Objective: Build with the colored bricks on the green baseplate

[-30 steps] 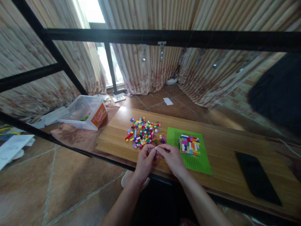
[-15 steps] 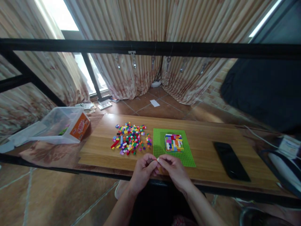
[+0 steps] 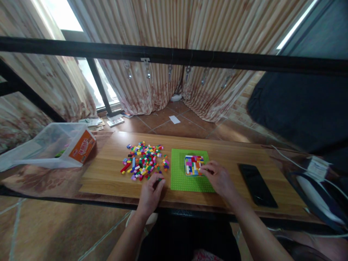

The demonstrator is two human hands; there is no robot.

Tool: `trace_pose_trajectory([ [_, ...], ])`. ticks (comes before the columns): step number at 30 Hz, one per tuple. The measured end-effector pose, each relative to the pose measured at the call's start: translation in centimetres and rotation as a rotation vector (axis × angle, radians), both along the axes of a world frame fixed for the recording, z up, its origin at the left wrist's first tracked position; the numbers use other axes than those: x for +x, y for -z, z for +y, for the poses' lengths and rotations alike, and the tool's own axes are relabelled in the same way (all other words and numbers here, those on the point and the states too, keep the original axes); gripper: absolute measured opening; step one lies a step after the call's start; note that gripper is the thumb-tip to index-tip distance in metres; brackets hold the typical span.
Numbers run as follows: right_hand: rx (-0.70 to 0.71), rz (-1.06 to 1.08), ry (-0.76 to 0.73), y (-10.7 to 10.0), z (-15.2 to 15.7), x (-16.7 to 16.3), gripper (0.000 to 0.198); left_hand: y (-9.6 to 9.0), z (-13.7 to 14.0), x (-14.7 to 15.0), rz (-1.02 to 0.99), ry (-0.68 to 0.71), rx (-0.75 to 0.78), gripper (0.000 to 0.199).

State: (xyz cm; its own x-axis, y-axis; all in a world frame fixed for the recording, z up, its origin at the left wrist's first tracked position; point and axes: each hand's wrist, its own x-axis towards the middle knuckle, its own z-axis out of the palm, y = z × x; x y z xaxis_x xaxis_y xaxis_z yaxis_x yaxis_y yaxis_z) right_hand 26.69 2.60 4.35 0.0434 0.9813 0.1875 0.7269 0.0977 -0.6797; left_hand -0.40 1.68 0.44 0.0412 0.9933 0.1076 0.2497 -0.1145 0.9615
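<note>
On the wooden table lies a green studded baseplate [image 3: 179,183], bearing a low rectangular build of multicoloured toy bricks [image 3: 194,165]. My right hand [image 3: 220,181] is at the right edge of this build, thumb and finger pinched on a tiny pale building brick that is mostly hidden. Left of the baseplate, my left hand [image 3: 151,193] rests near the table's front edge with its fingers curled closed. A speck of red and green shows at its fingertips, too small to make out. Just beyond it spreads a pile of loose toy bricks [image 3: 145,159].
A black phone-like slab [image 3: 257,185] lies on the table at the right. To the left stands a clear plastic bin [image 3: 58,145] with an orange label. A black metal bar [image 3: 163,56] crosses in front of the curtains. A white cable [image 3: 285,154] runs at the far right.
My hands were together at the baseplate's front edge around a small whitish brick. They have parted: the right moved up to the build, the left toward the loose bricks. The view has shifted slightly.
</note>
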Motion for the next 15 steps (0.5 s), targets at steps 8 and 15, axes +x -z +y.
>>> trace_pose_trajectory([
  [8, -0.035, -0.046, -0.032, 0.3, 1.2, 0.4, 0.016, 0.1, 0.0, -0.2, 0.013, 0.039, -0.018, 0.014],
  [15, -0.126, 0.236, 0.112, 1.5, 1.9, 0.2, 0.017, -0.1, -0.1, -0.4, 0.018, 0.043, -0.025, 0.014],
])
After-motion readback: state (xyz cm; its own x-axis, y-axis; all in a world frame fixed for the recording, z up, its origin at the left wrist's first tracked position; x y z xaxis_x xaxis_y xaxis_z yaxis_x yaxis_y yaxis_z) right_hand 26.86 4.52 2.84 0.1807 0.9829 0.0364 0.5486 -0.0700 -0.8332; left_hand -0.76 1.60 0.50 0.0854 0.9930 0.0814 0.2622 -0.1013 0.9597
